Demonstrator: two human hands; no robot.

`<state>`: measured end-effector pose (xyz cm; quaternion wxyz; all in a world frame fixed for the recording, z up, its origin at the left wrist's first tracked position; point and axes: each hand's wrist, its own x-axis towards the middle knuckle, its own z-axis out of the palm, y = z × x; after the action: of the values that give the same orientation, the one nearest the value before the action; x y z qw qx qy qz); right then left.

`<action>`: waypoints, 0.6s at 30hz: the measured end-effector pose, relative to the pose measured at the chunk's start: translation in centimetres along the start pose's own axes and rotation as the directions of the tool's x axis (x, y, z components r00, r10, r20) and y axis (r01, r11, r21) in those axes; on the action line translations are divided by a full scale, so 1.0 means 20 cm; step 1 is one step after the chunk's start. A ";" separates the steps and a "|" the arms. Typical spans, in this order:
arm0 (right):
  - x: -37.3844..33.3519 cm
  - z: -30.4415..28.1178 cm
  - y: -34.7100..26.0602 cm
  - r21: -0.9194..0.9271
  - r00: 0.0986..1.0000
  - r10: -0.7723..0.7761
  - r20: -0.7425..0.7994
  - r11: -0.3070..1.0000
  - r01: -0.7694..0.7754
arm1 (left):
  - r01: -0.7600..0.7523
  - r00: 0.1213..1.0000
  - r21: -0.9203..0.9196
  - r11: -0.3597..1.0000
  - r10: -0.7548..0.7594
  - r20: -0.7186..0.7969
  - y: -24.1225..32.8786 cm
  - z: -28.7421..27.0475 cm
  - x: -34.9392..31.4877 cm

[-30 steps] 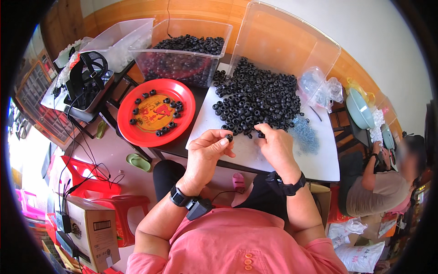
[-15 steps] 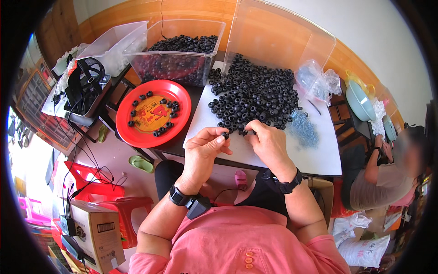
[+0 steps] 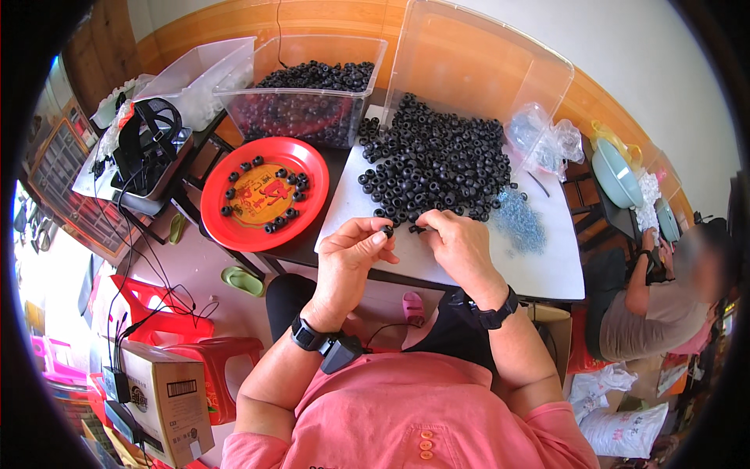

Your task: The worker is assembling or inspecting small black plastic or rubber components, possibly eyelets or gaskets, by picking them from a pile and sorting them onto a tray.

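Thumb and forefinger of my left hand (image 3: 349,256) pinch a small black ring-shaped part (image 3: 387,231) above the near edge of the white board (image 3: 558,273). Close by on its right, my right hand (image 3: 459,244) has its fingers pressed together at the front of a heap of black ring-shaped parts (image 3: 437,156); a dark bit shows at its fingertips, too hidden to name. The heap spills from a clear tipped bin (image 3: 480,59) onto the board. To the right of the heap lies a pile of tiny clear bluish pieces (image 3: 522,223).
A red plate (image 3: 215,211) left of the board carries several black parts. Behind it stands a clear bin (image 3: 301,117) full of them. Plastic bags (image 3: 551,141) rest beside the tipped bin. A co-worker (image 3: 656,297) sits at the right. Red stools (image 3: 219,375) and a carton (image 3: 160,399) are at lower left.
My hands stay almost in place, with the left still pinching the black part. The whole view has shifted very slightly; otherwise little differs.
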<state>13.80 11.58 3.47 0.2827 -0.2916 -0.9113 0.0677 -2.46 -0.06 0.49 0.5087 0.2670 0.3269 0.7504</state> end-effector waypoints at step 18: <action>0.02 -0.01 0.00 -0.109 0.997 -0.038 0.067 0.993 0.046 | -0.032 0.999 0.011 0.999 0.032 -0.007 -0.01 0.00 0.00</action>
<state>13.61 11.75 3.81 0.2376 -0.2852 -0.9283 0.0206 -2.43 0.06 0.41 0.4939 0.2723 0.3284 0.7577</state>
